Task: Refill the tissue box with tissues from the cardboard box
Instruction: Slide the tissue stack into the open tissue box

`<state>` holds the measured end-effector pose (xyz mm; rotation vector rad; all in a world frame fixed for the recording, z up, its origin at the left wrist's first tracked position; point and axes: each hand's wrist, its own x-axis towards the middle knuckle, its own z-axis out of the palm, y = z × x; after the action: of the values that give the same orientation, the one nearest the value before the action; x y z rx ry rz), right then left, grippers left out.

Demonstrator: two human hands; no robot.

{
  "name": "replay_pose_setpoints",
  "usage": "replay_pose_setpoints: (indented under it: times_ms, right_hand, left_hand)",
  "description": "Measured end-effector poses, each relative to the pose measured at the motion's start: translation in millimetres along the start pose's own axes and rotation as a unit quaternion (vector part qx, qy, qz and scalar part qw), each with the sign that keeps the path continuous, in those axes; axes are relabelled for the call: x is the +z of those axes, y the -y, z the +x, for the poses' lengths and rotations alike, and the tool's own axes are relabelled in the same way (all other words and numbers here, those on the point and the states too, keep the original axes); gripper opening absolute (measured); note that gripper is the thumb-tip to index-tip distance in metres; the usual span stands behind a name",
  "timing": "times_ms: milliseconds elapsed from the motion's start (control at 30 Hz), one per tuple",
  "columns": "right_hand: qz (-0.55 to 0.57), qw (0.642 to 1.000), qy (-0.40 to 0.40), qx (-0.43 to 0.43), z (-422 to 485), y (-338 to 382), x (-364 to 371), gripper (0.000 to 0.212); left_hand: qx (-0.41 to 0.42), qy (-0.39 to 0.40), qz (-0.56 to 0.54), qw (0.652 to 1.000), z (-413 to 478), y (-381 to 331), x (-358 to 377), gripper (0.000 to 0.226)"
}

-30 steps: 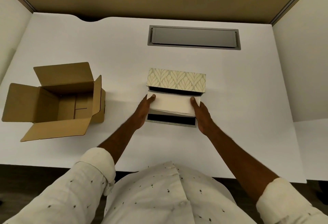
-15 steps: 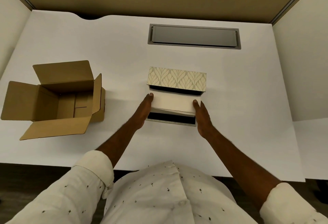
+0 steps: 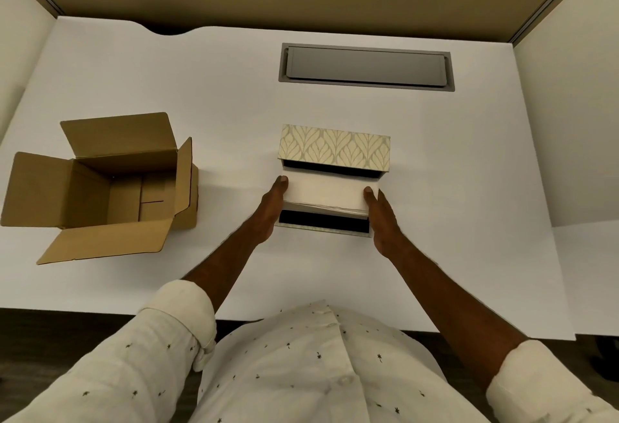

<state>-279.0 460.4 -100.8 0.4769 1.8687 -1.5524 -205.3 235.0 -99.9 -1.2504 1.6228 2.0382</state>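
**Nearly home: tissues go into the box**

Here a person holds a stack of tissues (image 3: 326,195) over the open tissue box (image 3: 324,225) at the middle of a white desk (image 3: 207,87). The left hand (image 3: 269,211) and right hand (image 3: 382,218) press flat against the stack's two short ends, fingers straight, thumbs on top. The box's leaf-patterned lid (image 3: 335,149) stands raised behind it. The cardboard box (image 3: 110,184), flaps spread, sits well apart to the left and looks empty. The stack appears light, soft and loose-leaved; squeezed too hard it would likely buckle, gripped too lightly the lower sheets could slip. Even pressure on the ends seems the safest hold.
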Motion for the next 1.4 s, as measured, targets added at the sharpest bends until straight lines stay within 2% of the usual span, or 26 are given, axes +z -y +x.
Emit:
replay_pose_setpoints:
  times_ms: [167,400,667,933,1067,1133,1200,1233,1267,1333,1367,1400]
  right_hand:
    - [-0.008,1.000,0.005,0.001,3.7,1.9,-0.3,0.065]
    - [0.006,1.000,-0.004,0.004,4.7,0.3,1.3,0.067]
    - [0.022,1.000,-0.013,0.017,4.3,1.2,-0.8,0.067]
    - [0.017,1.000,-0.010,0.014,4.0,1.1,-0.3,0.066]
    - [0.032,0.999,-0.013,0.003,2.1,2.0,-1.6,0.066]
    - [0.026,0.998,-0.047,-0.013,1.3,4.8,-3.1,0.067]
    - [0.025,0.991,-0.120,-0.045,-2.4,10.3,-5.5,0.063]
    - [0.025,0.983,-0.166,-0.075,-5.7,14.6,-7.0,0.058]
    - [0.015,0.970,-0.210,-0.121,-9.2,19.6,-8.5,0.052]
    - [-0.038,0.932,-0.270,-0.238,-13.1,30.4,-11.6,0.043]
    - [-0.072,0.914,-0.274,-0.290,-13.3,37.2,-12.5,0.041]
    - [-0.112,0.898,-0.260,-0.338,-12.9,45.4,-12.6,0.041]
  left_hand:
    - [0.007,-0.001,-0.013,1.000,1.0,5.1,-1.9,0.062]
    - [0.022,0.012,0.032,0.999,2.0,3.9,-3.0,0.060]
    - [0.018,0.012,0.023,1.000,0.9,-0.5,-0.8,0.059]
    - [0.024,0.022,0.060,0.998,-2.7,-2.2,-0.6,0.059]
    - [0.052,0.030,0.059,0.996,-7.6,-3.0,-4.3,0.066]
    - [0.089,0.011,0.111,0.990,-13.3,-0.1,-5.8,0.073]
    - [0.162,-0.043,0.181,0.969,-25.0,6.6,-5.8,0.075]
    - [0.221,-0.077,0.213,0.949,-32.1,11.6,-5.9,0.072]
    - [0.300,-0.110,0.254,0.913,-38.5,17.2,-6.6,0.066]
    - [0.465,-0.135,0.369,0.793,-47.5,26.1,-6.9,0.050]
    - [0.521,-0.112,0.422,0.734,-49.7,29.6,-5.2,0.046]
    - [0.552,-0.076,0.465,0.688,-51.8,32.2,-2.0,0.045]
